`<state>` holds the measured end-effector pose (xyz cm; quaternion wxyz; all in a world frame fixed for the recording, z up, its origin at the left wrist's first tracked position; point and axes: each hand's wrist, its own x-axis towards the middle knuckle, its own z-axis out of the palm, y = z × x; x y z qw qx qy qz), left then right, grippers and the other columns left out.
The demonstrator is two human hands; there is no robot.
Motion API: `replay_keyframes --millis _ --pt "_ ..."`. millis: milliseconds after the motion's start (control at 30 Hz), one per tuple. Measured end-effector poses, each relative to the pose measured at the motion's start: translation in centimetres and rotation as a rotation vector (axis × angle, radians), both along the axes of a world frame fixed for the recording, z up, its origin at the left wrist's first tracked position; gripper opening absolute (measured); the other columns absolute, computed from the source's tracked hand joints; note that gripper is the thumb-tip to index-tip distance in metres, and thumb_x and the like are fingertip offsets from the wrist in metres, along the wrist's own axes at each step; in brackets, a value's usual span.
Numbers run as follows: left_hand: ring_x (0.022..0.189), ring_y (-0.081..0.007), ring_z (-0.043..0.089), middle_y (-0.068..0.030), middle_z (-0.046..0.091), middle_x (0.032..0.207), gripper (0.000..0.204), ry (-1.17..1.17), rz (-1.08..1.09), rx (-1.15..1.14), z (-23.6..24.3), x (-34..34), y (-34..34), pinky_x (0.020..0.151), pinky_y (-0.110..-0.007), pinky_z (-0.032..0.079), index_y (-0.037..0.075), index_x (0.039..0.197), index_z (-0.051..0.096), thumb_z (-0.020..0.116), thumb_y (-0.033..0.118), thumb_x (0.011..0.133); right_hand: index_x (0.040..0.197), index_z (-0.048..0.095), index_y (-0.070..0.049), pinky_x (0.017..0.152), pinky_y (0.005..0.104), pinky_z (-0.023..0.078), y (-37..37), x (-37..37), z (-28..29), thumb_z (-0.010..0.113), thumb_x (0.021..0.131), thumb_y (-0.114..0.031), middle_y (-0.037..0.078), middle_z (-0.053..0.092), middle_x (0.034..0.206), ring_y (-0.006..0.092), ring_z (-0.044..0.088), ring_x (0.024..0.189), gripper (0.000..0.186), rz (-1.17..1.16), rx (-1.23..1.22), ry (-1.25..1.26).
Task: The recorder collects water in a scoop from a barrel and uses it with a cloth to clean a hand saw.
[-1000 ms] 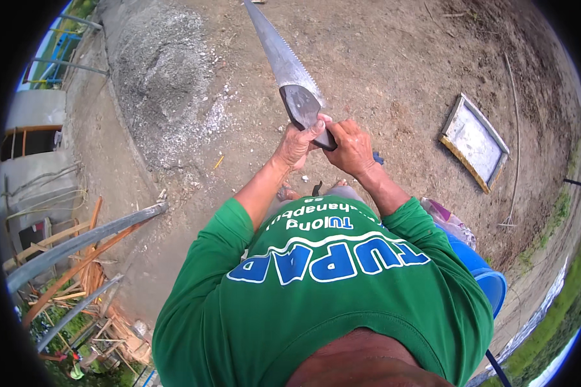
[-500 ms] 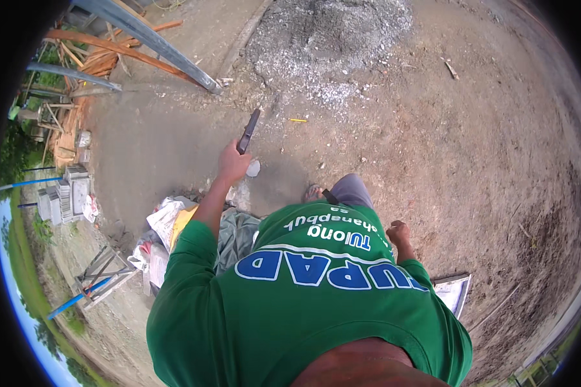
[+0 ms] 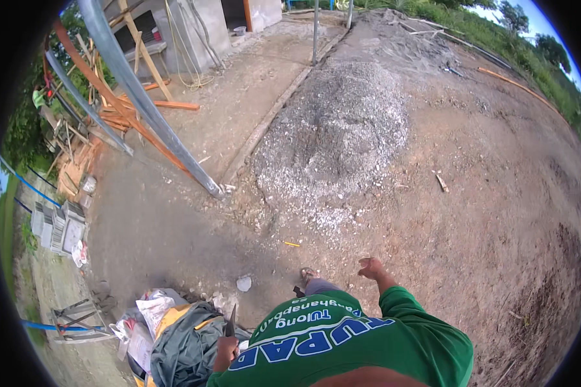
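Observation:
My left hand [image 3: 224, 348] is low in the view, closed round the dark handle of a knife-like tool [image 3: 232, 321]. Its narrow pointed blade sticks upward, beside a heap of grey-green tarp [image 3: 184, 342] and white and yellow sacks [image 3: 158, 309]. Out over the bare dirt, my right hand [image 3: 372, 267] is stretched forward with its fingers partly apart and nothing seen in them. A small yellow stick [image 3: 292, 244] lies on the ground ahead. Left of my foot [image 3: 308, 273] is a whitish round lump [image 3: 244, 283].
A large gravel pile [image 3: 342, 129] stands ahead. Slanted metal posts [image 3: 155, 109] rise at the left, near stacked lumber [image 3: 126, 116] and concrete blocks [image 3: 61, 226]. A grey building [image 3: 203, 39] is at the back. A wood scrap [image 3: 441, 181] lies to the right.
The view has tilted up, showing the building and the whole gravel pile. My left hand has drawn back toward my body with the tool. My right hand has reached forward and its fingers have loosened.

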<state>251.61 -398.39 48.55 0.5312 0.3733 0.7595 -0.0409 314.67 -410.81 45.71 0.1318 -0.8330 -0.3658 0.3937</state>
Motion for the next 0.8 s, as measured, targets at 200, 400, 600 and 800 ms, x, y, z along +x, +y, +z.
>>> replay_keyframes --millis 200,400,600,800 --pt "0.055 -0.0235 0.063 -0.0098 0.060 0.058 0.015 0.190 -1.530 0.752 -1.1 6.7 6.5 0.044 -0.037 0.042 0.002 0.073 0.066 0.062 0.017 0.072 0.121 0.058 -0.004 0.093 0.0328 0.047 12.0 8.3 8.6 0.072 0.065 -0.024 0.012 0.064 0.115 0.0248 0.061 0.106 0.061 0.012 0.271 -0.030" --pt "0.065 -0.0278 0.067 -0.0167 0.064 0.063 0.026 0.201 -0.552 0.330 4.7 17.6 11.5 0.059 -0.039 0.051 -0.006 0.072 0.064 0.062 0.019 0.062 0.117 0.062 -0.010 0.087 0.0324 0.050 10.3 10.9 3.1 0.070 0.063 -0.029 0.010 0.066 0.110 0.0233 0.063 0.100 0.057 0.037 0.111 0.004" --pt "0.067 -0.0338 0.067 -0.0193 0.064 0.065 0.026 0.193 -0.440 0.306 11.5 21.9 12.1 0.062 -0.040 0.051 -0.005 0.068 0.064 0.061 0.020 0.061 0.111 0.066 -0.015 0.085 0.0371 0.051 0.8 11.0 -5.8 0.074 0.061 -0.033 0.008 0.066 0.108 0.0266 0.064 0.096 0.055 0.193 -0.173 0.004" --pt "0.071 -0.0364 0.067 -0.0244 0.064 0.068 0.031 0.290 -0.653 0.328 10.2 20.8 14.0 0.064 -0.043 0.051 -0.007 0.071 0.065 0.060 0.021 0.061 0.109 0.066 -0.020 0.086 0.0350 0.051 -5.5 9.7 -8.2 0.069 0.068 -0.042 0.005 0.063 0.116 0.0232 0.061 0.103 0.046 0.061 -0.387 0.137"
